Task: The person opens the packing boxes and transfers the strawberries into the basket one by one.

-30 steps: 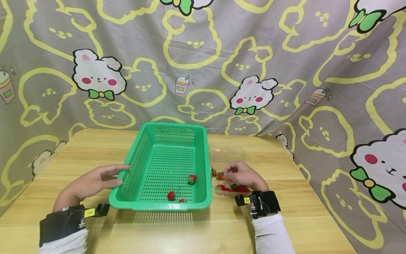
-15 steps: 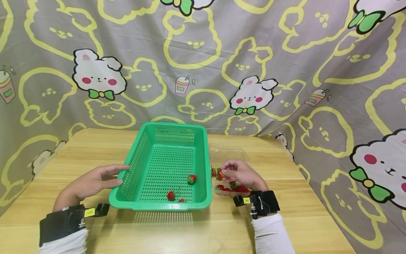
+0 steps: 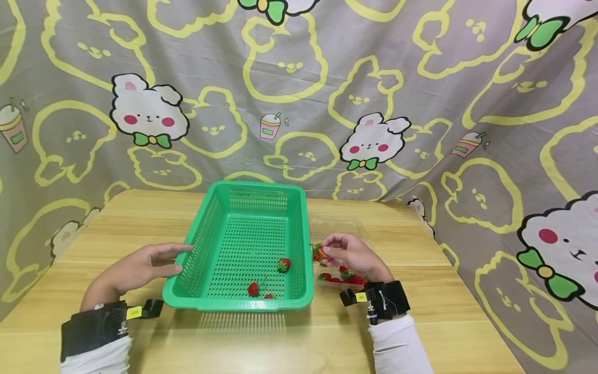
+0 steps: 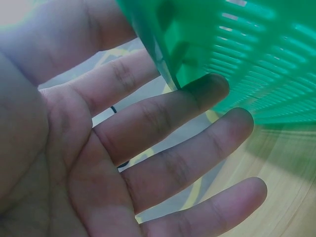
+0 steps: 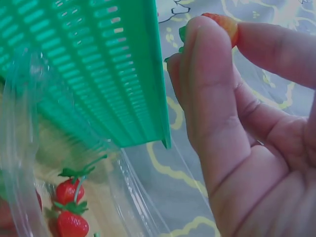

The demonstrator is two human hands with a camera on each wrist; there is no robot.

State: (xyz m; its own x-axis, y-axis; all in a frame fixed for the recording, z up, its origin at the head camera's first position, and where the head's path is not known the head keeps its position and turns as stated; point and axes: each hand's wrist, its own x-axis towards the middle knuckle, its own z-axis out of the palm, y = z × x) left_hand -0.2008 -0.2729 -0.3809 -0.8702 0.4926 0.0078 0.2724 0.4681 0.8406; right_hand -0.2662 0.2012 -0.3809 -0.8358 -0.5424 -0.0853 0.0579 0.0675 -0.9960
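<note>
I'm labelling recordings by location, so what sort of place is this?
Probably a staged indoor recording corner, though the wider room isn't visible: a wood-grain table stands against cartoon-patterned cloth hung behind and beside it, and the person wears black wrist devices.

Your right hand (image 3: 350,254) hides part of the pinched strawberry (image 5: 227,27) and of the clear container (image 3: 334,224). The green basket (image 3: 238,304) partly covers another berry (image 3: 268,296) behind its near rim. Your wrist labels (image 3: 134,312) look too small to read.

Lt wood-grain table (image 3: 444,317), grey cloth backdrop (image 3: 317,117) w/ yellow outlines (image 3: 283,100), white bunnies (image 3: 151,108) & 3 pink cups (image 3: 268,131).
</note>
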